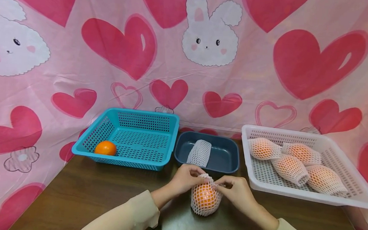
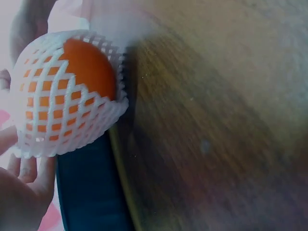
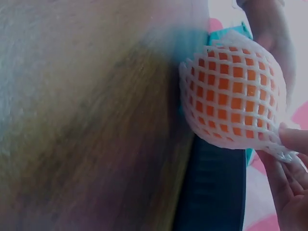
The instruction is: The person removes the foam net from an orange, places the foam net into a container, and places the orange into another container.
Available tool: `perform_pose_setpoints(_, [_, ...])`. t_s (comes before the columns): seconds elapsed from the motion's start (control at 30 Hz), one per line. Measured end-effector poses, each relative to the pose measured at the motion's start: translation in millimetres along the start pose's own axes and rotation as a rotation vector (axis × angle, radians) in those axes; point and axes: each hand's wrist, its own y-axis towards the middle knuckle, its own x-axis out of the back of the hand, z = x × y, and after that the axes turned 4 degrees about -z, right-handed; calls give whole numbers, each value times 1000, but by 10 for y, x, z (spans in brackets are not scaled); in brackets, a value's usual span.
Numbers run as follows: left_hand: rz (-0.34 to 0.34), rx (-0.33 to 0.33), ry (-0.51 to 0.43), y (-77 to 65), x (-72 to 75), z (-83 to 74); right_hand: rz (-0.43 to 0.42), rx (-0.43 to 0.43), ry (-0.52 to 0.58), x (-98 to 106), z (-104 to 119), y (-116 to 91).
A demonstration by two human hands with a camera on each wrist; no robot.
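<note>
An orange (image 1: 205, 198) sits inside a white foam net (image 1: 195, 203) at the front of the table. In the head view my left hand (image 1: 185, 178) pinches the net's upper edge from the left. My right hand (image 1: 237, 192) pinches the same edge from the right, thumb and forefinger together. The left wrist view shows a bare patch of the orange (image 2: 91, 67) where the net (image 2: 57, 103) does not cover it. On the other side, in the right wrist view, mesh covers the orange (image 3: 236, 96), and the right fingers (image 3: 291, 139) grip a gathered end of the net.
A dark blue tray (image 1: 228, 155) behind the hands holds an unfilled foam net (image 1: 200, 153). The turquoise basket (image 1: 144, 164) at back left holds one bare orange (image 1: 105, 148). To the right, a white basket (image 1: 292, 194) contains several netted oranges (image 1: 290, 167). A pink heart-patterned cloth (image 1: 174, 59) hangs behind.
</note>
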Motion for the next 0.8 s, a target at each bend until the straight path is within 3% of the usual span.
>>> perform_pose_setpoints(0.07, [57,-6,15,-2,23,-12,-36,99,-3,-36,3,-11])
perform_pose_setpoints(0.17, [163,-16,75,1,59,-29,-51,142,11,-70,2,-15])
perform_pose_setpoints(0.3, [236,-13,139,12,80,-33,39,-8,38,-48,-9,-3])
perform_pose_setpoints(0.43, [188,-13,128,7,74,-21,197,-148,57,32,-46,6])
perform_pose_setpoints(0.53, [136,-22,119,6,62,-22,267,-180,59,80,-78,10])
perform_pose_setpoints(0.67, [86,-52,133,9,39,-43,241,-173,49,107,-72,25])
perform_pose_setpoints(0.8, [38,-93,162,-2,19,-77,154,-32,-18,91,-9,32])
